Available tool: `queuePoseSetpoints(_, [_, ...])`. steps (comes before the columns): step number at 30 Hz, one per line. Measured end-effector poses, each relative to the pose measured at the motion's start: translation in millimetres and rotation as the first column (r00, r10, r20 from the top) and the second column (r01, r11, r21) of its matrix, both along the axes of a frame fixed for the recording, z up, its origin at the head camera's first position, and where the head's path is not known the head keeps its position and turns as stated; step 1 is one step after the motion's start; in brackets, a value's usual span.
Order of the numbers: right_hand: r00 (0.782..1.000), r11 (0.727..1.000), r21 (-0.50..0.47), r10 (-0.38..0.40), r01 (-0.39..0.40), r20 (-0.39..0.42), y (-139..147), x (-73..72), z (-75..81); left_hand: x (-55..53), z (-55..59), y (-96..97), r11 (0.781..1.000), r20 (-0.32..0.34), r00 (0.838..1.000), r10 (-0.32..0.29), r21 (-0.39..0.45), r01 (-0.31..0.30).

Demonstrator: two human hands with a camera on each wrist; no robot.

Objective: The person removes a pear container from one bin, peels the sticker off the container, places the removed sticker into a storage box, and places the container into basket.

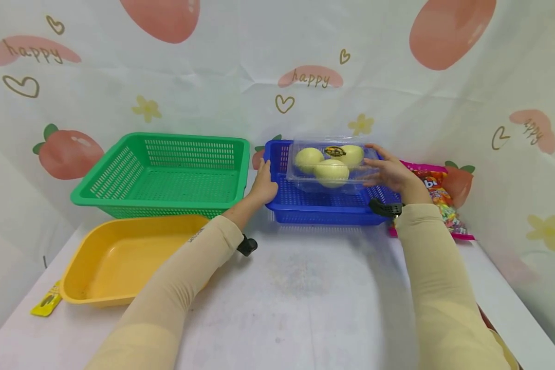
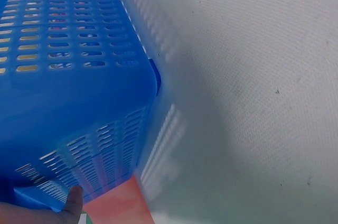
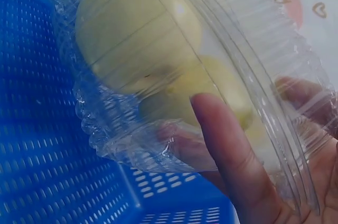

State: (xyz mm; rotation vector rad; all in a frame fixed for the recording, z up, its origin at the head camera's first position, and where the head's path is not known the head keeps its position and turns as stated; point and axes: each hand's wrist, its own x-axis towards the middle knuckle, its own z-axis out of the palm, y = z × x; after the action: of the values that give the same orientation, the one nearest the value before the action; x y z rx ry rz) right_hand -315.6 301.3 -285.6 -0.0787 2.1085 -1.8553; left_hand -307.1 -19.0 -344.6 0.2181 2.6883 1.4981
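My right hand grips the right end of a clear plastic fruit box, the thumb on one face and other fingers round its far side. Inside sit three round pale-yellow fruits; a dark label shows on the lid. The box is tilted over the blue basket, overlapping its inside in the head view. At that basket's left rim, my left hand touches the side with fingers pointing up. One digit of it shows against the slotted wall in the left wrist view; its other fingers are mostly hidden there.
A green basket stands to the left, with a yellow tub in front, partly behind my left sleeve. A small yellow packet lies beside the tub. Colourful candy bags lean right of the blue basket. A printed cloth hangs behind.
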Motion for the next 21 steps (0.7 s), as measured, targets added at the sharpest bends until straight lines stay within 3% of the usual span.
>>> queuePoseSetpoints(12, [0.999,1.0,0.0,-0.019,0.019,-0.034,-5.2,19.9,7.0,-2.5,2.6,-2.6,1.0,0.016,1.0,0.022,-0.01,-0.022])
queuePoseSetpoints(15, [0.999,1.0,-0.02,-0.024,0.023,-0.042,-7.9,25.9,10.5,-2.3,10.8,-2.0,0.996,0.032,0.997,0.065,0.059,-0.067])
queuePoseSetpoints(17, [0.998,0.999,-0.031,-0.03,0.028,-0.052,-9.4,30.3,13.0,-2.9,18.8,0.3,0.985,0.031,0.997,0.076,0.153,-0.08])
queuePoseSetpoints(21, [0.996,0.997,-0.056,-0.05,0.046,-0.068,-13.7,40.9,18.0,0.1,36.8,7.5,0.935,0.009,1.0,0.026,0.352,-0.027])
